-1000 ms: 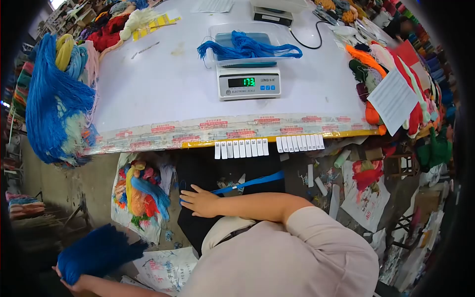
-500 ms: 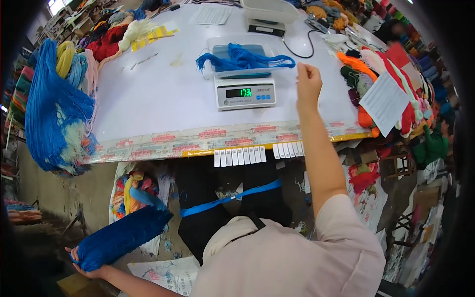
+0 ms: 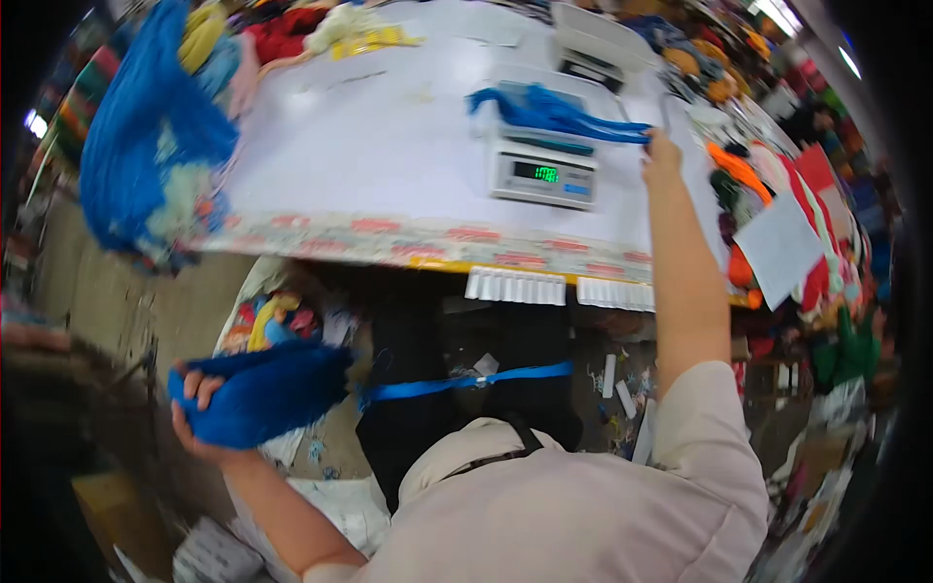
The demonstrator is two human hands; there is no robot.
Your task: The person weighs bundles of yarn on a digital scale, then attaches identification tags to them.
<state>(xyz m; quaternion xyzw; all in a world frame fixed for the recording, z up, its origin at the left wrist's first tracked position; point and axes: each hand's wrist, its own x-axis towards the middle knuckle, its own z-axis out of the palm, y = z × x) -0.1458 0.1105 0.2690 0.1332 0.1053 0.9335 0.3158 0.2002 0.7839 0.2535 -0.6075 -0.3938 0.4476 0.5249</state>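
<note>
Stretching widest, the white table is carrying the scale. Below its front edge, the left hand is curling partway closed around the thick blue bundle. The blue skein is lying atop the scale, trailing toward the right. The right hand, no longer hovering apart, is now pinching that end with fingers nearly together. The green digits are showing a changed, blurred reading, so the fingers are probably disturbing the weighing.
</note>
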